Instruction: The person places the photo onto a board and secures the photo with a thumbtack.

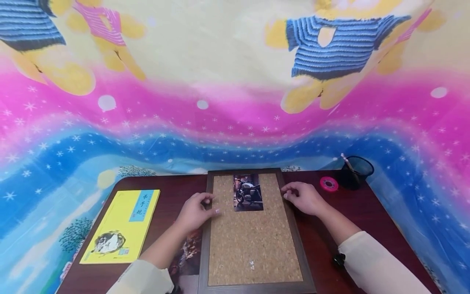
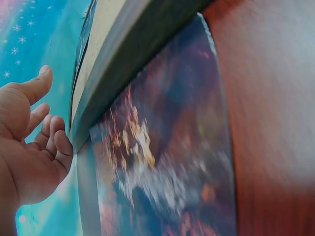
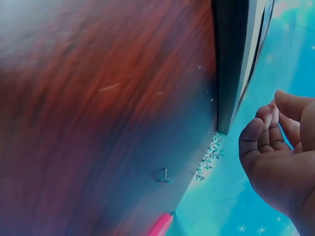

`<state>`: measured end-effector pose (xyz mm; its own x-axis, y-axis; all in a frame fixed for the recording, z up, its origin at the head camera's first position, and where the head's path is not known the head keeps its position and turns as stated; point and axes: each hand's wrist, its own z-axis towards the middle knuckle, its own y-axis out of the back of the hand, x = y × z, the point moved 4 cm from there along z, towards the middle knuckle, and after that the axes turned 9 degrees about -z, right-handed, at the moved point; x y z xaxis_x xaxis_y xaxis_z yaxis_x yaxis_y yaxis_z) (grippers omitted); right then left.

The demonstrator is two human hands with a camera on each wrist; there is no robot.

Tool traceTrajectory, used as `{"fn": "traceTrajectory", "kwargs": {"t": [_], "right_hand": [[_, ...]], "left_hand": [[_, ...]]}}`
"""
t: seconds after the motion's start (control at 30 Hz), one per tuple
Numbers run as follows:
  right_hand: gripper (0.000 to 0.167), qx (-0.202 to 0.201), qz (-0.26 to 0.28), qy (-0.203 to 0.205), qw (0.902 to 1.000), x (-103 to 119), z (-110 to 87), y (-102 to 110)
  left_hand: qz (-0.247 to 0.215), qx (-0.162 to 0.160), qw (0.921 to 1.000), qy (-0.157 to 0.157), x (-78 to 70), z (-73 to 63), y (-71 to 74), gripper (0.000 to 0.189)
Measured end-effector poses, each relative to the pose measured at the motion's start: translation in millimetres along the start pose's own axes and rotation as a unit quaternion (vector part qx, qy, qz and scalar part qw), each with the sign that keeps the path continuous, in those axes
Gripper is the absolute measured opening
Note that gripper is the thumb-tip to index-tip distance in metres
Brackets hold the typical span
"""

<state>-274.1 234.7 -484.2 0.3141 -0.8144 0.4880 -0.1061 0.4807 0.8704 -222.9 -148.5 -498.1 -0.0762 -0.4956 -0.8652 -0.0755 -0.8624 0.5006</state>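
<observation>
A cork board (image 1: 253,249) in a dark wooden frame lies on the table, its long side running away from me. On its far part is a motorcycle photo (image 1: 248,193). My left hand (image 1: 194,212) is at the board's left edge, thumb and fingers apart, with the thumb tip over the frame. At the opposite edge is my right hand (image 1: 302,197), fingers loosely bent, fingertips right at the frame. Neither hand holds anything. In the left wrist view, a dark, colourful picture (image 2: 162,162) lies along the frame's side, partly covered by the board.
A yellow book (image 1: 121,228) lies at the left of the reddish-brown table (image 1: 332,249). At the back right stand a black mesh pen holder (image 1: 354,173) and a pink tape roll (image 1: 328,184). A small white patch (image 1: 251,265) shows on the near cork. Printed cloth surrounds the table.
</observation>
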Motion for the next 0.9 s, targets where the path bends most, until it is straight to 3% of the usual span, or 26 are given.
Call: {"fn": "traceTrajectory", "kwargs": {"t": [0.3, 0.53, 0.9], "right_hand": [[0.019, -0.003, -0.007, -0.004, 1.0, -13.4, -14.6, 4.5], [0.02, 0.0, -0.015, -0.023, 0.9996, -27.8, -28.7, 9.3], [0.024, 0.005, -0.027, -0.034, 0.9991, -47.5, -45.5, 19.0]], "left_hand": [[0.019, 0.003, 0.9998, 0.001, 8.3, -16.6, 13.9, 0.047], [0.048, 0.004, 0.9985, 0.024, 20.6, -28.1, 25.8, 0.05], [0.073, -0.002, 0.9967, 0.034, 35.0, -43.4, 43.7, 0.052]]}}
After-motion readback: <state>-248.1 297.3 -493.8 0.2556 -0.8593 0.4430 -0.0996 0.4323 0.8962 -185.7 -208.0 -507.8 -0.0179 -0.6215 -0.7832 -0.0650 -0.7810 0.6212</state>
